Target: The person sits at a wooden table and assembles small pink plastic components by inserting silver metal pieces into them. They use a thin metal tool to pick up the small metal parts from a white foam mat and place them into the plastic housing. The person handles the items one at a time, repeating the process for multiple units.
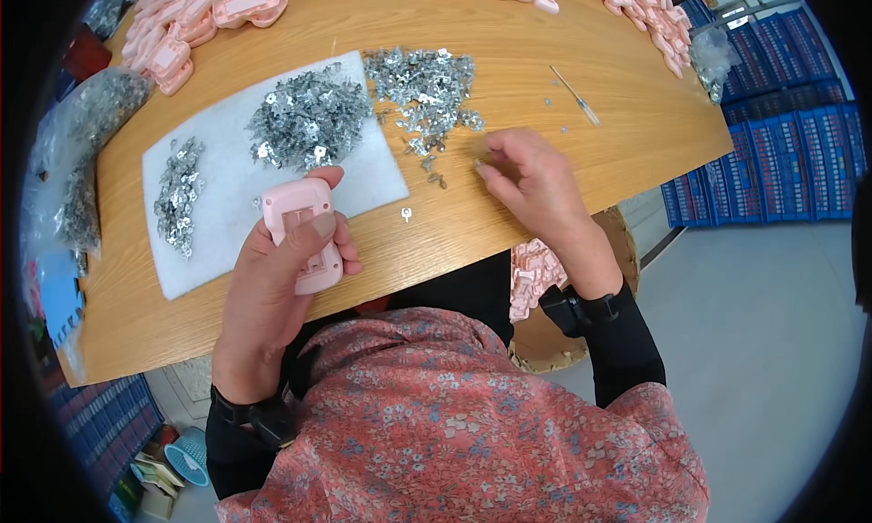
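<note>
"Gripping a pink plastic shell (295, 196) in my left hand (272, 278), I have the thumb laid across its recessed face and the fingers wrapped behind. It sits over the near edge of the white pad (225, 160), close to the front edge of the bench (509, 60)."

"And your right?"

"My right hand (536, 182) hangs above the wood, half curled, thumb and forefinger tips a little apart, with nothing that I can see between them."

"Any room there?"

"Between my hands, yes: bare wood, with one small metal piece (406, 214) lying just off the pad. Farther in it tightens. A loose metal heap (422, 92) crowds the pad's right edge, and a bigger heap (311, 116) covers the pad's far right part."

"Over to the right?"

"Mostly open wood out to the corner, with a thin tool (575, 96) lying slantwise. More pink shells (247, 5) hem in the far side."
</note>
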Motion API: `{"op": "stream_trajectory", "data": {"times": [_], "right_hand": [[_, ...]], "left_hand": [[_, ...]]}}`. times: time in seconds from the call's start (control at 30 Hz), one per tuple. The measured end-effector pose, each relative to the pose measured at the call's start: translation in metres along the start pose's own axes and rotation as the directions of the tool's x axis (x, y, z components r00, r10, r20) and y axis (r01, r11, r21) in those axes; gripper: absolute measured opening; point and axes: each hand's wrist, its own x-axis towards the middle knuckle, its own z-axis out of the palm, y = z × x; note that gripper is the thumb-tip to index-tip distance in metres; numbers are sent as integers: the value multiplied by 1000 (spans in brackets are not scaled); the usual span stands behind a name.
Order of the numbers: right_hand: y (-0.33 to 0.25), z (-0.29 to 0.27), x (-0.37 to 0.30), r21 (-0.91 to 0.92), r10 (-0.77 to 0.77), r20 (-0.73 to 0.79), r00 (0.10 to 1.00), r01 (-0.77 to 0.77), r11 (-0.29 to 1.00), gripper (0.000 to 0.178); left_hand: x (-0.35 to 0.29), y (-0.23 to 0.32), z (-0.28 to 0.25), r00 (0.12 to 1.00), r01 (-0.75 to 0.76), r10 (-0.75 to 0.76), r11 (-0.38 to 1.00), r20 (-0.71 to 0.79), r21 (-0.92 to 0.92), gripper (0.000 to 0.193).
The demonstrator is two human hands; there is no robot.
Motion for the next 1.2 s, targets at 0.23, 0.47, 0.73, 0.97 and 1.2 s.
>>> {"op": "stream_trajectory", "data": {"times": [0.23, 0.47, 0.73, 0.97, 1.2], "right_hand": [[0, 12, 6, 282, 217, 68, 974, -228, 932, 12], [-50, 12, 3, 794, 142, 267, 953, -301, 528, 16], [-103, 51, 10, 650, -83, 739, 668, -741, -170, 38], [-90, 52, 26, 637, -73, 757, 649, -758, -139, 40], [-74, 43, 27, 617, -10, 759, 651, -714, 331, 42]], "left_hand": [[6, 1, -15, 991, 80, -38, 937, 128, -340, 65], [12, 11, -16, 988, 38, 25, 920, 154, -390, 61], [17, 11, -7, 927, -356, 374, 904, 31, -237, 54], [1, 1, -13, 928, -362, 372, 917, 28, -166, 51], [-10, 5, -36, 971, -86, 61, 992, 230, 98, 47]]}}
